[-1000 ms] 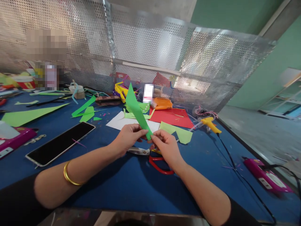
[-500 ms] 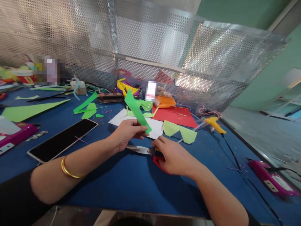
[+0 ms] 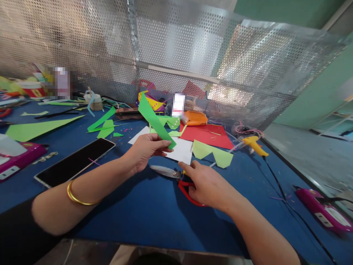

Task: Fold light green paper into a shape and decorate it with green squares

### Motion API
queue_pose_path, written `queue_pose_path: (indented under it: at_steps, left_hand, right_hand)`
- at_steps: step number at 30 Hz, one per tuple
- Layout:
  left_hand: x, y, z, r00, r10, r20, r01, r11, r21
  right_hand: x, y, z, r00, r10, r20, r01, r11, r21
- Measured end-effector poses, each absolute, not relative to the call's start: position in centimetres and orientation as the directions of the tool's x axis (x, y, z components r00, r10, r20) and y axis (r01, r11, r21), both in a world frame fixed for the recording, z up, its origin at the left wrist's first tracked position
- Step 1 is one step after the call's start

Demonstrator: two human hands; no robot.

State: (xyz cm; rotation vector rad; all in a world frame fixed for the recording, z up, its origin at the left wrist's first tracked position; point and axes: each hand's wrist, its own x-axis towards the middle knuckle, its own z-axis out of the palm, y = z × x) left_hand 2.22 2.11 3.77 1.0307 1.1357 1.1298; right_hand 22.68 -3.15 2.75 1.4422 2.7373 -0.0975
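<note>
Pinched in the left hand [image 3: 145, 150], a green paper strip [image 3: 154, 120] sticks up tilted (above the white sheet [image 3: 180, 149]). Right hand [image 3: 205, 184] rests on the red-handled scissors [image 3: 176, 176], grip not closed around them.

Scissors [image 3: 176, 176] are lying under my right fingers [image 3: 187, 166]; paper strip [image 3: 154, 120] is sticking up behind my left fingers [image 3: 158, 141].

Left hand [image 3: 143, 151] raised, fingers pinched; right hand [image 3: 206, 184] lowered (fingers curled).
</note>
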Motion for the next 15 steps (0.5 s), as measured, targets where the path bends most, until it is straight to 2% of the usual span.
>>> queue_pose_path:
  at_steps: [5,10,13,15]
  left_hand:
    - [2.02,2.29,4.04,0.054,0.990,-0.128,-0.142,0.134,0.981]
    - [1.96,2.19,4.18,0.052,0.995,-0.089,-0.111,0.094,0.989]
    - [1.89,2.21,4.18,0.030,0.999,-0.038,-0.108,0.041,0.993]
    - [1.84,2.27,4.17,-0.003,1.000,-0.015,-0.122,0.014,0.992]
  right_hand:
    - [22.88,-3.32,2.91,-0.488,0.865,-0.116,0.872,0.489,-0.028]
    - [23.05,-3.01,2.67,-0.396,0.913,-0.097,0.915,0.385,-0.120]
    - [23.24,-2.69,2.74,-0.359,0.932,-0.054,0.910,0.336,-0.244]
    - [23.52,-2.36,2.90,-0.315,0.948,-0.047,0.877,0.272,-0.395]
